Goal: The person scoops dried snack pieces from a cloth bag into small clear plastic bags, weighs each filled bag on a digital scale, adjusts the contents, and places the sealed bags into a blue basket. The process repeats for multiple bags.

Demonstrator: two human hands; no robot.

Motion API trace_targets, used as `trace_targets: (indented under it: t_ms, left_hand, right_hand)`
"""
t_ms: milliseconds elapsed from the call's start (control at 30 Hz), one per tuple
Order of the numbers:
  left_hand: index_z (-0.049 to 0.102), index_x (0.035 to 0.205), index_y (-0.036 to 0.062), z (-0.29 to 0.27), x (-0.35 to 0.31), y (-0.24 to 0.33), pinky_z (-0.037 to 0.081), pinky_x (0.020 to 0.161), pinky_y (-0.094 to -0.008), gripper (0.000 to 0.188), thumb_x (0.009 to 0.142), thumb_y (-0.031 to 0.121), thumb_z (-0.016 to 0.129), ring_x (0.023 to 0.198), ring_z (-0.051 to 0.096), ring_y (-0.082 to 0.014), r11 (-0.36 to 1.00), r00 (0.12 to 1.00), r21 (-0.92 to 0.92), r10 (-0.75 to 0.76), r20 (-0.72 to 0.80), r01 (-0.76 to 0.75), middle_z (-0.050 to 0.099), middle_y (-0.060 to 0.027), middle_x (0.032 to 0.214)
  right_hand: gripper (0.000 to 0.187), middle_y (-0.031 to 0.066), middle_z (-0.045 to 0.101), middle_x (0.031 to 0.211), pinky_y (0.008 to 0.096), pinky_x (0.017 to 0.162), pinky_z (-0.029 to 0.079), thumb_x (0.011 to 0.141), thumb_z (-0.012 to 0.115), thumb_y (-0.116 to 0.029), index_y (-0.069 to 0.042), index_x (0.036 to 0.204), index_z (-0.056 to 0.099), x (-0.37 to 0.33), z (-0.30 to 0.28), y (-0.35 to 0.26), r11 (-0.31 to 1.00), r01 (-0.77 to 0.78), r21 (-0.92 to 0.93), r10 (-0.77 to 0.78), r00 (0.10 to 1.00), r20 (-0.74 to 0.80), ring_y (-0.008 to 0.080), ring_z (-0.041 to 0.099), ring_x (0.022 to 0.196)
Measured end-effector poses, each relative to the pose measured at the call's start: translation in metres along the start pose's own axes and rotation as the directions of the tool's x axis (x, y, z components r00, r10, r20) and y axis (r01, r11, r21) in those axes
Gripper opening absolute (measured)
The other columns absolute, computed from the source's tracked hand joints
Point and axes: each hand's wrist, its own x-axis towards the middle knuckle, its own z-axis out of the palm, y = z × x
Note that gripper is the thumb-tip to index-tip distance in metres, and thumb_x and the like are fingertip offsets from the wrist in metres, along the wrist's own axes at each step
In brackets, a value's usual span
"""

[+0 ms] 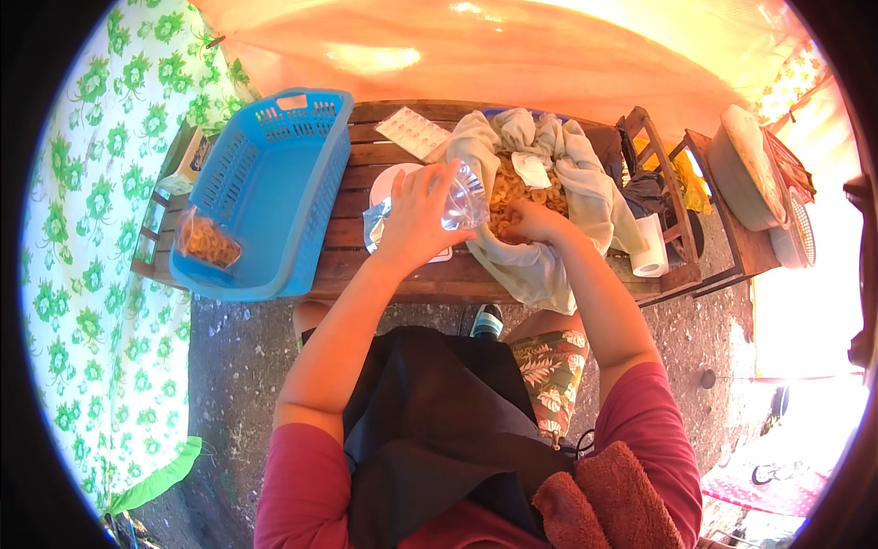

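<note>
Clear plastic bag (pixel 466 199) is gripped in the person's left hand (pixel 417 215) above the wooden counter (pixel 346 236). Beside it, the right hand (pixel 538 222) reaches into golden chips (pixel 508 189) heaped in pale cloth (pixel 599 183); I can't tell whether it clasps any. Leftward sits a blue basket (pixel 311 215) holding one filled packet (pixel 208 243). Beyond hangs orange sheeting (pixel 512 55).

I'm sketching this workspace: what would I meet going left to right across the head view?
Green-flowered curtain, blue basket, left hand holding a clear plastic bag, right hand in yellow-brown pieces, white roll, pale tub.
</note>
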Motion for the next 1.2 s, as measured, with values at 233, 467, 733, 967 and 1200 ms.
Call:
trace_targets:
  t_ms: [233,467,733,967,1200]
  left_hand:
    - [0.033,0.145,0.0122,0.007,0.000,0.000,0.024,0.110,-0.0567,0.102,0.062,0.041,0.085,0.124,0.042,-0.0341,1.000,0.999,0.000,-0.016,0.032,0.016,0.045,-0.0134,0.130]
    - [0.034,0.144,0.0125,0.010,0.017,0.009,0.022,0.110,-0.0585,0.099,0.062,0.036,0.086,0.126,0.041,-0.0315,1.000,0.999,0.000,0.013,0.039,-0.013,0.045,-0.0129,0.128]
    - [0.035,0.142,0.0118,0.020,0.050,0.029,0.022,0.110,-0.0594,0.096,0.064,0.036,0.085,0.128,0.040,-0.0322,0.997,0.997,0.010,0.072,0.026,-0.072,0.044,-0.0134,0.129]
    - [0.036,0.142,0.0100,0.018,0.050,0.024,0.023,0.109,-0.0579,0.095,0.065,0.036,0.085,0.126,0.041,-0.0323,0.999,0.998,0.041,-0.004,0.058,0.001,0.044,-0.0139,0.129]
    - [0.037,0.142,0.0091,0.015,0.033,0.019,0.025,0.108,-0.0575,0.095,0.064,0.034,0.086,0.126,0.041,-0.0332,0.999,0.995,0.039,0.013,0.096,-0.017,0.044,-0.0147,0.129]
  right_hand:
    - [0.030,0.0049,0.061,0.106,0.0282,0.076,0.055,0.088,0.065,-0.008,-0.005,0.116,0.054,-0.014,-0.032,0.020,0.781,0.038,0.623,-0.043,0.999,-0.008,0.0168,0.065,0.093]
    - [0.026,0.0058,0.064,0.106,0.0251,0.076,0.055,0.092,0.063,-0.012,-0.006,0.115,0.053,-0.028,-0.049,0.031,0.495,0.162,0.854,-0.237,0.970,-0.047,0.0148,0.066,0.094]
    - [0.018,0.0053,0.066,0.099,0.0214,0.070,0.054,0.090,0.064,-0.009,-0.005,0.107,0.057,-0.051,-0.087,0.005,0.551,0.301,0.778,-0.303,0.941,-0.150,0.0098,0.064,0.086]
    - [0.025,0.0067,0.065,0.103,0.0256,0.075,0.058,0.090,0.064,-0.010,0.000,0.112,0.061,-0.043,-0.072,0.010,0.839,0.074,0.540,-0.080,0.997,-0.013,0.0137,0.065,0.091]
    - [0.022,0.0059,0.064,0.100,0.0266,0.075,0.059,0.091,0.064,-0.009,0.002,0.109,0.063,-0.032,-0.051,0.022,0.708,0.078,0.702,-0.040,0.997,-0.070,0.0148,0.065,0.091]
